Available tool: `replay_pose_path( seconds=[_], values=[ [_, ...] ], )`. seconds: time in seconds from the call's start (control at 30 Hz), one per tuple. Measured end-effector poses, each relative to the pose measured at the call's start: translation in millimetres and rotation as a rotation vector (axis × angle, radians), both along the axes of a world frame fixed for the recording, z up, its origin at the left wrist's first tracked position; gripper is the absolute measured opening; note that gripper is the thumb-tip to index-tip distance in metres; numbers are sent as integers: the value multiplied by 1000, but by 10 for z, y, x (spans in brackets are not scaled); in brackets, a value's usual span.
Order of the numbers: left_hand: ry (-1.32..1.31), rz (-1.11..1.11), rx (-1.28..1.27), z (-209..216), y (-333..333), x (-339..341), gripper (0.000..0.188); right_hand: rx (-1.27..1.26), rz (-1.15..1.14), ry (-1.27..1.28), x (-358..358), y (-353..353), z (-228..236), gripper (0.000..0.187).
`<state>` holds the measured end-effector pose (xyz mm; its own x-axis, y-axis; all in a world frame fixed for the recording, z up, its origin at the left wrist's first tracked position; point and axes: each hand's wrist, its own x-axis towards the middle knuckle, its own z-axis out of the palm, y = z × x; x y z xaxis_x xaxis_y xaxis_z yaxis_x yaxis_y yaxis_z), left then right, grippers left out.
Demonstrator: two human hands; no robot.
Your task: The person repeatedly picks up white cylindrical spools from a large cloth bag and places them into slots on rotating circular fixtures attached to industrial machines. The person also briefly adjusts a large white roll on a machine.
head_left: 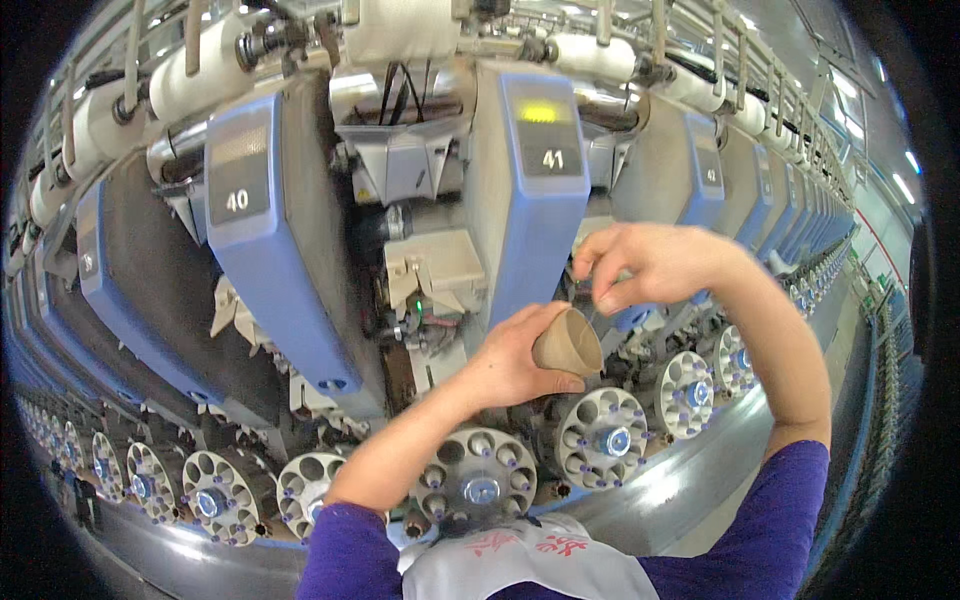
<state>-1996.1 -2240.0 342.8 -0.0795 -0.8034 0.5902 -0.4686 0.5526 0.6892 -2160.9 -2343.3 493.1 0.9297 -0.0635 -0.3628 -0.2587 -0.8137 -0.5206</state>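
Evidently, the key relation lies between a brown hollow cone (565, 345) and the two raised hands. The left hand (512, 358) encloses the cone, fingers wrapped over its upper side and thumb along its lower side; it is held in the air before the blue-fronted machine housing (540, 215) and above a round bobbin magazine (613, 440). The cone's long axis runs roughly sideways, its open mouth turned rightward, its other end hidden in the palm. The right hand (648, 265) hangs above and to the right of that mouth, near but apart, fingers curled toward the thumb; whether they pinch a thread cannot be told. Any joint work would presumably turn on this short gap, with the cone lying down-left of the right fingertips.
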Motion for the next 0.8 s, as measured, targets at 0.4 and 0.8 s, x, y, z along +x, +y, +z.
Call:
replay_pose_path(
  seconds=[0.4, 0.8],
  values=[
    [563, 379, 258, 1680, -196, 1426, 48, -1371, -238, -1070, 1191, -1390, 1971, 20],
    [-848, 1296, -141, 2468, -1446, 1576, 37, -1754, -577, -942, 2144, -2247, 2357, 20]
  ],
)
